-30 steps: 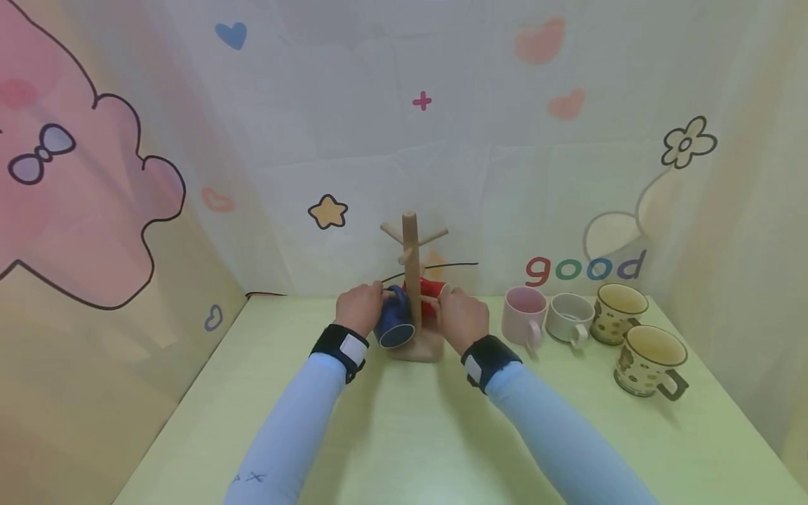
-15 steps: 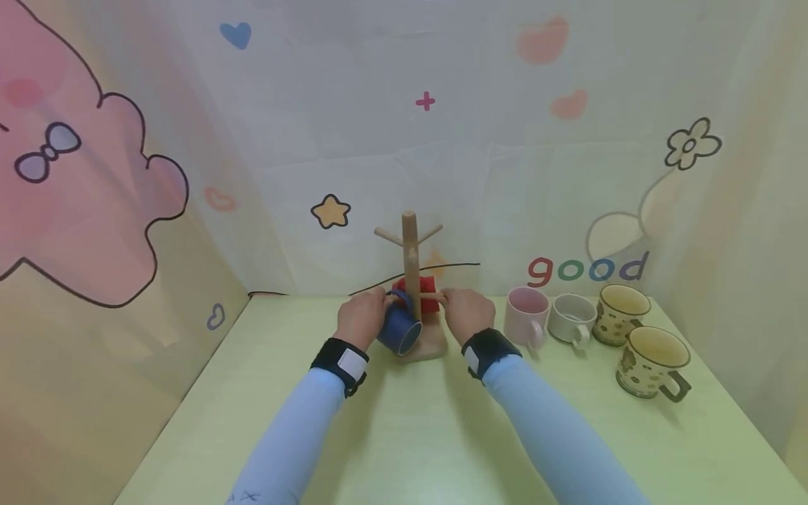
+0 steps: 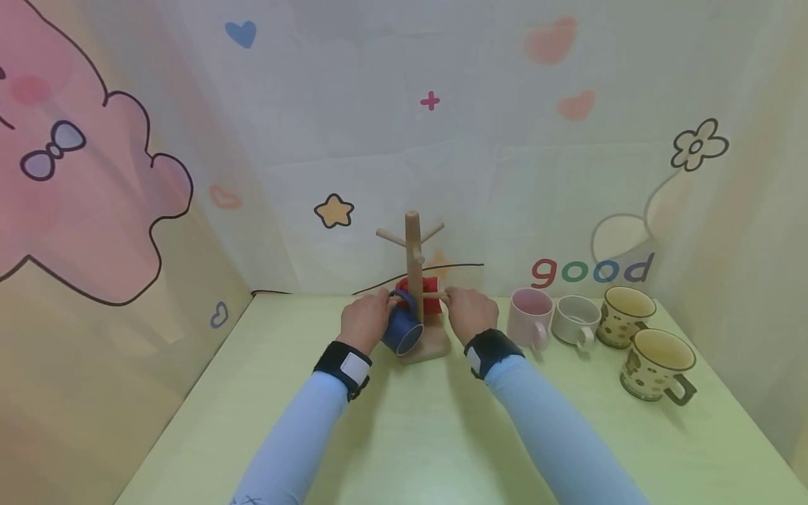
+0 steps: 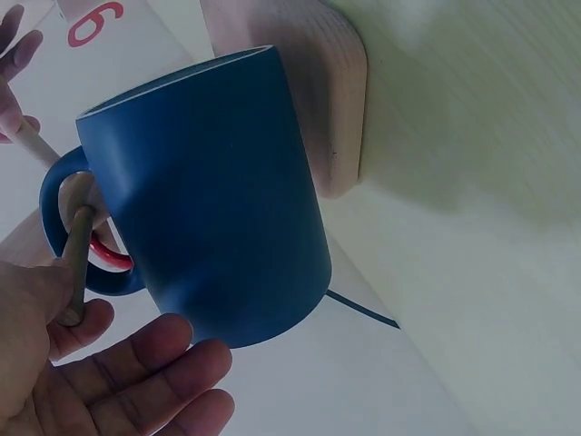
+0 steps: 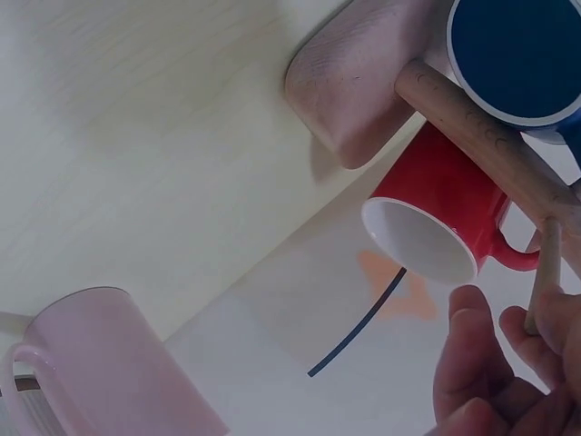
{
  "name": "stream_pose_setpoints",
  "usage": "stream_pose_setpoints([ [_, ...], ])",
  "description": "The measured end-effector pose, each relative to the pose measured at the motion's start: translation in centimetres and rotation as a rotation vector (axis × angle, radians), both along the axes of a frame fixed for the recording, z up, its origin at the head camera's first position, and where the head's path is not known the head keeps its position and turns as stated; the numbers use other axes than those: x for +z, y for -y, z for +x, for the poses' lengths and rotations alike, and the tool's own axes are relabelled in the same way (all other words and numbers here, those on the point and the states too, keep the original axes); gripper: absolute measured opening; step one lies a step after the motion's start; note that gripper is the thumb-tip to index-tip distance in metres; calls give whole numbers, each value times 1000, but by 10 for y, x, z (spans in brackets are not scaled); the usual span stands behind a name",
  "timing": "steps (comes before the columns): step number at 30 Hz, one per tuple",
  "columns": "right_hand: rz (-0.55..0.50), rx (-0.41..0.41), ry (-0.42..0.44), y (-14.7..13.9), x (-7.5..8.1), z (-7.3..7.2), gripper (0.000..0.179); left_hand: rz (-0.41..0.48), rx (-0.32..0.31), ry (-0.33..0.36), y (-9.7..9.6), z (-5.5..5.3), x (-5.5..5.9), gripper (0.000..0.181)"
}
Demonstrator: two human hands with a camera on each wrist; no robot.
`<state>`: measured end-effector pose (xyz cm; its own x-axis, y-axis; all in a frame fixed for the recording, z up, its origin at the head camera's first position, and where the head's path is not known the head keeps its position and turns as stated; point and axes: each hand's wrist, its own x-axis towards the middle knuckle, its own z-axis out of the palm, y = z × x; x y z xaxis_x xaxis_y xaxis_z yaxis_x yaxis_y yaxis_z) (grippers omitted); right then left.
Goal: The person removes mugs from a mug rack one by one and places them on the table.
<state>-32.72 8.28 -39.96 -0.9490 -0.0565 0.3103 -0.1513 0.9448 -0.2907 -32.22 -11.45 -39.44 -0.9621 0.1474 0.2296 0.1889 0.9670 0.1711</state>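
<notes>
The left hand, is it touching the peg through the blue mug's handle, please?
Touching: the left wrist view shows the left hand pinching the wooden peg.

1. The left arm (image 3: 297, 435) slants inward over the table (image 3: 410, 449), reaching toward its back edge.
2. The right arm (image 3: 555, 428) slants in from the other side.
3. The left hand (image 3: 365, 321) pinches between thumb and index finger, its other fingers loosely extended.
4. The right hand (image 3: 472, 315) pinches too, fingers bent.
5. The hands are near each other.
</notes>
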Motion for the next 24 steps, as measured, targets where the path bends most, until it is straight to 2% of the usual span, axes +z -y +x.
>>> stream_pose_setpoints([
  [24, -12, 17, 40, -1, 1, 1, 22, -19, -10, 6, 4, -3, -2, 29],
])
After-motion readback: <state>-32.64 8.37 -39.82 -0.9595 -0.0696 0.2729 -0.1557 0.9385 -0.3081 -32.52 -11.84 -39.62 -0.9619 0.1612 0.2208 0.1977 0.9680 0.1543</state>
